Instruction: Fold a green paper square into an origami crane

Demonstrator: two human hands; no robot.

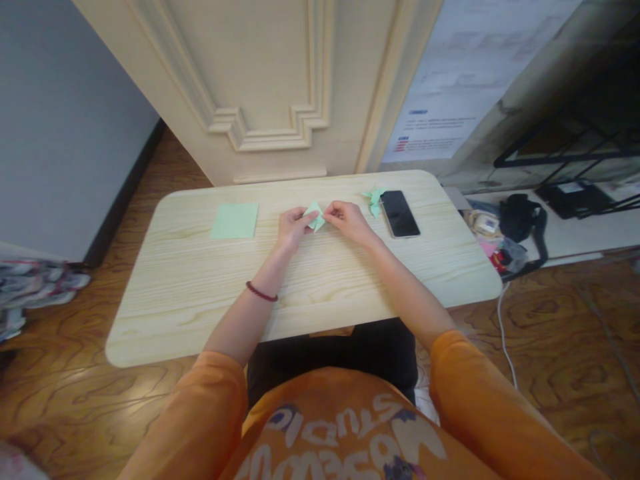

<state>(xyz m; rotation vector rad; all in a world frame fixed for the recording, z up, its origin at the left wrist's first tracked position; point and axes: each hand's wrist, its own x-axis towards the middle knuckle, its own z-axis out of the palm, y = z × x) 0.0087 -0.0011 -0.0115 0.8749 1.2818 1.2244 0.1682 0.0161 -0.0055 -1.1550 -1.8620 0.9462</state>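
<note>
folded paper point(313, 208), pale green, pointed — left fingers point(307, 218) holding, right fingers point(335, 211) pinching its edge

A pale wood-grain table point(327, 290) bears square green paper point(235, 221), a folded paper figure point(375, 199) and a phone point(401, 215).

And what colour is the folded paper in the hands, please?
The folded paper is pale green, seen in the head view.

single head-worn view, looking forward and down (fairly wide), from above the orange shirt point(340, 387), table point(325, 287) mid-view
</note>
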